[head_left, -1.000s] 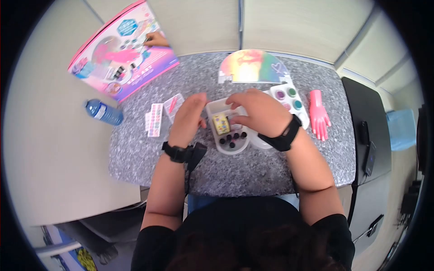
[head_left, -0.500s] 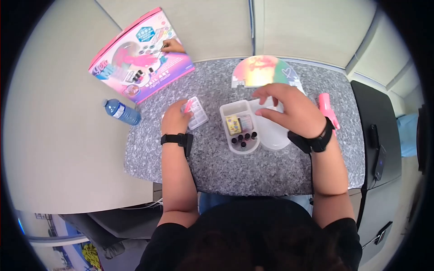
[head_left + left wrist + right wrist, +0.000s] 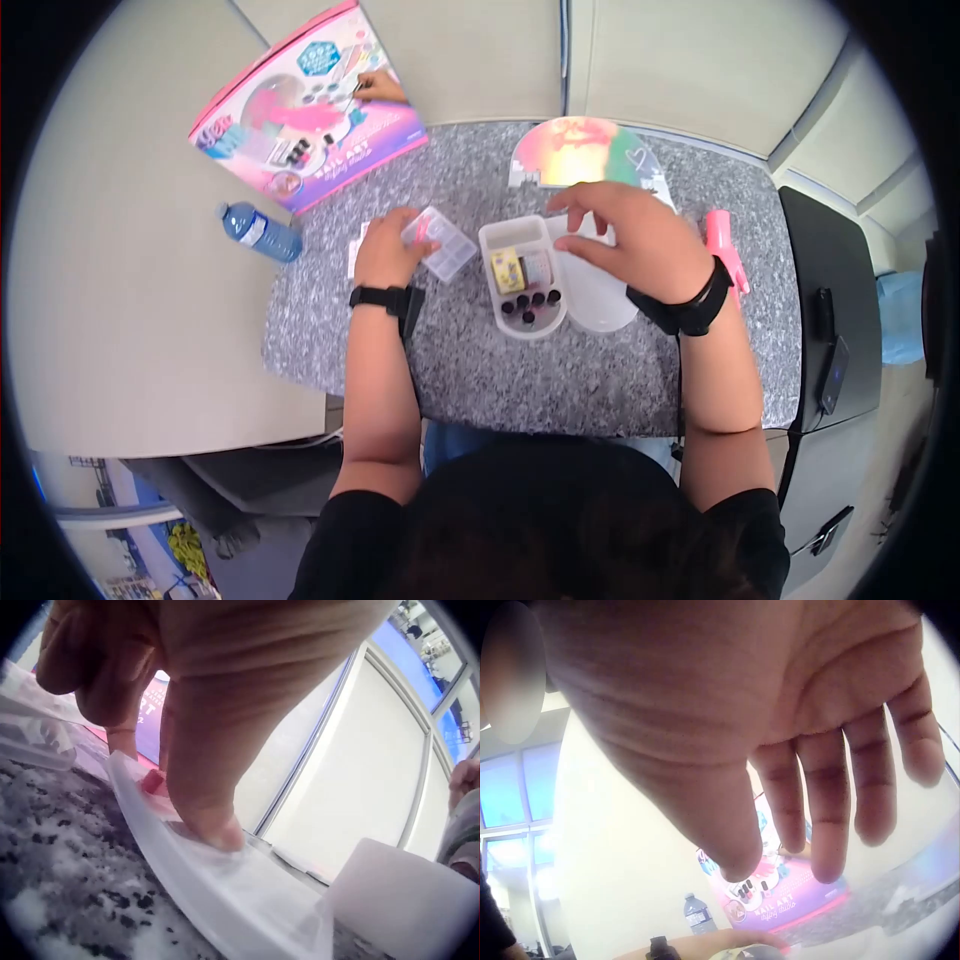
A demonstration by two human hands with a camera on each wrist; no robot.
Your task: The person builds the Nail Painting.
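In the head view my left hand [image 3: 385,255] grips the edge of a small clear compartment tray [image 3: 458,262] with a pink item [image 3: 424,226] in it. The left wrist view has the thumb pressed on the tray [image 3: 225,889], fingers at its far side. A white divided tray [image 3: 486,285] stands right of it, holding a yellow pack [image 3: 507,272] and several black-capped bottles [image 3: 528,302]. Above the white lid [image 3: 598,295] hovers my right hand [image 3: 650,245], holding nothing, its fingers spread and relaxed in the right wrist view.
A printed box [image 3: 310,115] stands at the back left, near a water bottle [image 3: 262,233]. At the back lies a rainbow-coloured panel [image 3: 580,150]. The pink model hand [image 3: 720,235] is partly behind my right hand. A dark cabinet [image 3: 850,270] adjoins the right side.
My left hand has moved left, away from the divided tray, and taken hold of the small tray, which now sits turned and closer to it. My right hand has withdrawn rightward from the divided tray.
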